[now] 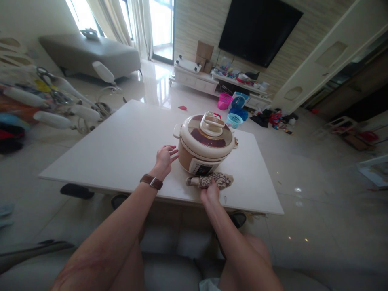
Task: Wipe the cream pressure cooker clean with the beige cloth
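Observation:
A cream and brown electric pressure cooker point(207, 139) stands upright on the white table point(121, 145), its lid on and its handle on top. My right hand point(210, 192) is closed around a brown patterned cloth point(220, 180) just in front of the cooker's control panel point(202, 166). Beside the cooker's left side is my left hand point(165, 159), fingers apart and holding nothing. Its fingertips are close to the cooker's wall; whether they touch it I cannot tell. A brown-strapped watch point(151, 181) is on my left wrist.
Beyond the table stands a low TV cabinet point(194, 80) with clutter on it. A pink basket point(224, 101) and a light blue basket point(234, 120) are on the floor. A lamp with several white shades point(103, 72) stands left of the table. A grey bench point(91, 54) is farther back.

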Demonstrator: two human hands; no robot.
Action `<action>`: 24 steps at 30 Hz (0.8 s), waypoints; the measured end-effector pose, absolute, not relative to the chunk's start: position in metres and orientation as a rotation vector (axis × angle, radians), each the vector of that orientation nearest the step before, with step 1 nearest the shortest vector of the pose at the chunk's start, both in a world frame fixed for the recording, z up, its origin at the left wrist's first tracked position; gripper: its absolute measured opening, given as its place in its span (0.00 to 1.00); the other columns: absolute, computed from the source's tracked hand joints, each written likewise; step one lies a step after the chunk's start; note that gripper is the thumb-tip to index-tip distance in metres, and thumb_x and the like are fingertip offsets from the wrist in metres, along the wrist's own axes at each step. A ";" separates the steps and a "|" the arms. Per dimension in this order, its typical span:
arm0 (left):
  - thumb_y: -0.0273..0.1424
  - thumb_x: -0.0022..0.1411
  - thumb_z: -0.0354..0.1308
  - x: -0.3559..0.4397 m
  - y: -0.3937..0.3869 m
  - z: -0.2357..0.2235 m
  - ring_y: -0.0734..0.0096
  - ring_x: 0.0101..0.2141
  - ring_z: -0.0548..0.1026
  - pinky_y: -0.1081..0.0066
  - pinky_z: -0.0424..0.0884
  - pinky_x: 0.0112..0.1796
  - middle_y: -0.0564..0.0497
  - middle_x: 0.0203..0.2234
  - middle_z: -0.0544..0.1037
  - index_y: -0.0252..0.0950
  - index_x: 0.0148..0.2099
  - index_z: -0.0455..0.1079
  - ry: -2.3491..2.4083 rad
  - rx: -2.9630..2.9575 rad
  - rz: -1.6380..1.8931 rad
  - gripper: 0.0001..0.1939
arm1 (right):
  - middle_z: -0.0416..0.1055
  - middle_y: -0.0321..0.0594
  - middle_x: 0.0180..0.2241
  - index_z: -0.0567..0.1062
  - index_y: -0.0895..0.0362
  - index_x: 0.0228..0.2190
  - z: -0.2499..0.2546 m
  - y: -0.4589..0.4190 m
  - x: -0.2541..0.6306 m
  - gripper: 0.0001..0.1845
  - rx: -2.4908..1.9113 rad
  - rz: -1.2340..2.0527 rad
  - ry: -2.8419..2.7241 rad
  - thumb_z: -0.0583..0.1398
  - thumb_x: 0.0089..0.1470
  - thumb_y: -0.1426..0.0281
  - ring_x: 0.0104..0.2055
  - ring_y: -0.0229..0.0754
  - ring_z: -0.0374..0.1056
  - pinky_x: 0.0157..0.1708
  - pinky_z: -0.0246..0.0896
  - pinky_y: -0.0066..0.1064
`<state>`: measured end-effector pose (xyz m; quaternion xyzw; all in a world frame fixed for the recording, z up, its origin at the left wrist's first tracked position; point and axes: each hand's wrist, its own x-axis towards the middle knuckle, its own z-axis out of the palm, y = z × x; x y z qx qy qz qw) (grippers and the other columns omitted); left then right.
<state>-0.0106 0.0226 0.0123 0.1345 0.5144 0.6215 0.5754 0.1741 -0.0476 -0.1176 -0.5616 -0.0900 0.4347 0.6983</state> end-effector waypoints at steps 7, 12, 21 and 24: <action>0.20 0.53 0.54 -0.006 0.021 0.012 0.63 0.39 0.78 0.65 0.76 0.39 0.44 0.43 0.78 0.35 0.31 0.68 1.213 0.318 1.435 0.06 | 0.79 0.35 0.34 0.71 0.52 0.40 -0.098 -0.047 0.169 0.06 -1.259 1.091 0.094 0.56 0.60 0.70 0.36 0.39 0.77 0.33 0.78 0.31; 0.20 0.52 0.55 -0.006 0.022 0.011 0.63 0.40 0.78 0.65 0.77 0.40 0.44 0.43 0.77 0.35 0.31 0.69 1.212 0.328 1.434 0.06 | 0.79 0.35 0.35 0.71 0.52 0.42 -0.093 -0.054 0.162 0.07 -1.217 1.175 0.118 0.57 0.61 0.70 0.36 0.40 0.78 0.35 0.79 0.33; 0.21 0.53 0.55 -0.008 0.021 0.011 0.63 0.41 0.78 0.63 0.77 0.42 0.44 0.43 0.77 0.36 0.31 0.68 1.215 0.332 1.437 0.05 | 0.79 0.37 0.32 0.72 0.54 0.40 -0.094 -0.055 0.142 0.05 -1.213 1.153 0.162 0.57 0.62 0.70 0.40 0.43 0.78 0.39 0.78 0.35; 0.21 0.53 0.55 -0.007 0.021 0.011 0.62 0.41 0.78 0.62 0.77 0.43 0.44 0.43 0.77 0.36 0.31 0.68 1.213 0.348 1.433 0.06 | 0.77 0.38 0.31 0.70 0.54 0.39 -0.104 -0.057 0.136 0.06 -1.249 1.145 -0.031 0.54 0.63 0.69 0.40 0.46 0.78 0.40 0.79 0.41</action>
